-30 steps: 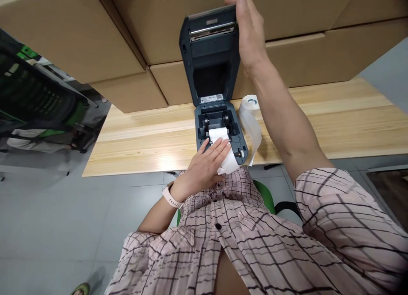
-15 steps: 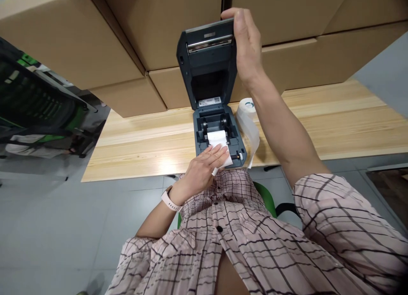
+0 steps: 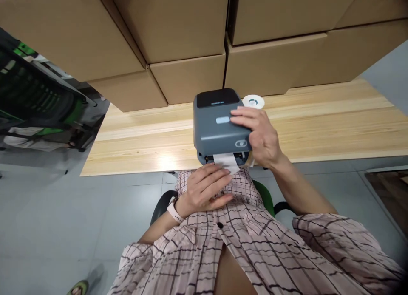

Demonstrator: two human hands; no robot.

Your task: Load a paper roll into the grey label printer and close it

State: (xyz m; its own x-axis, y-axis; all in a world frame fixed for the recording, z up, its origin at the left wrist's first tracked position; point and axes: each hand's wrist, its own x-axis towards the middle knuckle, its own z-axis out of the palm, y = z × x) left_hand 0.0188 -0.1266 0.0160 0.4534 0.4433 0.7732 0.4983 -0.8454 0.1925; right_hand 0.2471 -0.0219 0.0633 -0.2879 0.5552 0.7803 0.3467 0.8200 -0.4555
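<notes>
The label printer (image 3: pixel 219 129) stands at the near edge of the wooden table (image 3: pixel 334 125), its lid (image 3: pixel 210 137) lowered and a white paper strip (image 3: pixel 225 160) hanging out at the front. The right hand (image 3: pixel 259 131) rests on the lid's right side, 2 fingers stretched out by the pale blue window (image 3: pixel 222 120) and clamped on nothing. The left hand (image 3: pixel 208 186) has its fingers extended and its thumb held apart; a fingertip overlaps the strip's free end, though whether it presses the paper is hard to tell.

The strip could feed crooked — it slants rightward, and an uneven pull would worsen that. Pressing 1 side alone might leave the lid unlatched. A hard tug could drag the printer off the edge, and fingers straying into the front gap could get nipped.

The black panel (image 3: pixel 216 97) bears 1 small pale wordmark — too tiny to read. The oval emblem (image 3: pixel 241 143) shows no legible letters.
</notes>
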